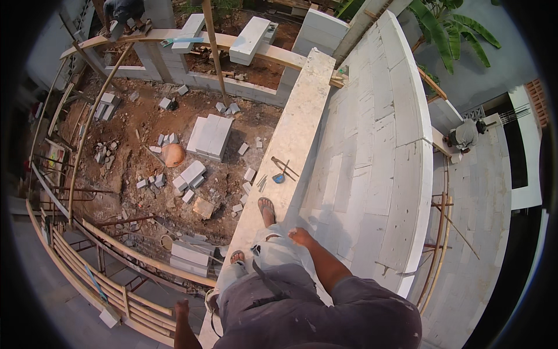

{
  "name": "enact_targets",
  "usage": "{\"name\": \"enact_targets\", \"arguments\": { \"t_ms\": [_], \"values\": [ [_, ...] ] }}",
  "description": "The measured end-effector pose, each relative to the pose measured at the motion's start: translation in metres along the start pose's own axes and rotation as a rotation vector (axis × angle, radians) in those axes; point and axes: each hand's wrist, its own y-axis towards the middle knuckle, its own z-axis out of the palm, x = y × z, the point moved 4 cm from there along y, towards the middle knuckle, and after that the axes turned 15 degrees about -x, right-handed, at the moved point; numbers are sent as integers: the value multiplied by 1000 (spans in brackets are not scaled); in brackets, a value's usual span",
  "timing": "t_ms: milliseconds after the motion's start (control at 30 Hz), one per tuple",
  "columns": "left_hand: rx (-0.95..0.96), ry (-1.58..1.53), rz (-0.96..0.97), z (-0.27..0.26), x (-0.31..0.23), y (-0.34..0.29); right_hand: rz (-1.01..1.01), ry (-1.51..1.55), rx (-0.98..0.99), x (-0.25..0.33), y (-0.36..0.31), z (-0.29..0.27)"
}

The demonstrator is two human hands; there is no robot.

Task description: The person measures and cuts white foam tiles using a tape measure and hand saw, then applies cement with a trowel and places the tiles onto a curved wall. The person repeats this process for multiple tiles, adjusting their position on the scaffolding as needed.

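The person's dark shirt (314, 317) looms nearest. The left hand (182, 308) hangs low, its hold unclear; the pale plank (308, 99) stretches ahead, slanting right, pincers (279, 162) on it, handles rightward; the right hand (299, 236) curls, contents unclear.

- Plank (305, 99): long, pale, blotched with stains, lying flat on a slant.
- Pincer-like tool (283, 164): dark and slim, lying flat on the plank, its legs splayed.
- Blue item (279, 178): small, its kind unclear, on the plank against the tool.
- Thin pieces (262, 182): short, greyish, loose, near the plank's left edge.
- Block wall (372, 151): pale grey, closely jointed, standing to the plank's right.
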Motion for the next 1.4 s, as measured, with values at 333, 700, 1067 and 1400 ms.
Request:
{"name": "enact_targets", "arguments": {
  "t_ms": [333,700,1067,1400],
  "values": [
    [-155,-1288,-593,-120,-272,107,109,-120,25,40,233,-6],
    [-118,-923,-469,-113,-321,210,-225,-698,-283,-25,476,104],
    [-40,-855,-419,-122,-317,220,-213,-579,-274,-9,430,173],
    [-436,-1354,-718,-134,-302,171,-459,-424,726,169,77,162]
  ]
}}
